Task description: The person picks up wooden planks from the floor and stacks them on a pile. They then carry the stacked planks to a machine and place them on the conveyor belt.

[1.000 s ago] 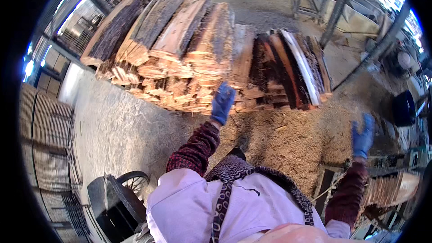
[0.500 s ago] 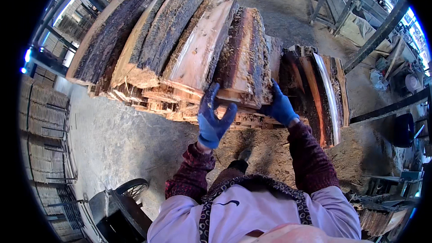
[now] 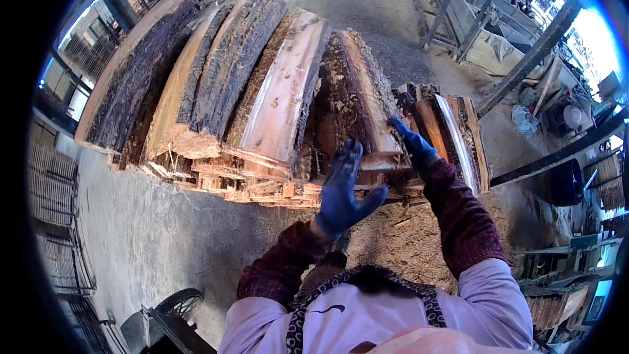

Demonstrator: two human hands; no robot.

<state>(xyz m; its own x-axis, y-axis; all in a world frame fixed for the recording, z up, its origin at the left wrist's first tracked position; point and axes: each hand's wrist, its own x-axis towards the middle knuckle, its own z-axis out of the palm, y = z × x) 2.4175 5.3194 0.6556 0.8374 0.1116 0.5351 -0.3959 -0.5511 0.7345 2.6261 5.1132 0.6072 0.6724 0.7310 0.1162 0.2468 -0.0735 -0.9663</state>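
A rough bark-edged wood slab (image 3: 357,92) lies at the right end of a row of slabs, its near end toward me. My left hand (image 3: 344,190), in a blue glove, is at the left of that near end, fingers stretched out and thumb spread wide. Whether its fingertips touch the bark I cannot tell. Along the slab's right side, my right hand (image 3: 416,145), also gloved in blue, lies with its fingers extended against the edge. A dark gap separates this slab from a pale, smooth-faced slab (image 3: 282,101) to its left.
More bark slabs (image 3: 239,59) lie to the left on the stacked wood (image 3: 262,187). Other boards (image 3: 462,131) stand at the right, near slanting metal bars (image 3: 534,56). Sawdust (image 3: 406,236) covers the floor near me. A wheeled cart (image 3: 177,308) is at lower left.
The bark-edged slab has shifted right and tilted, widening the gap beside the pale slab. Both hands moved right with it, and the right fingers now lie straighter along its side. The view has shifted slightly.
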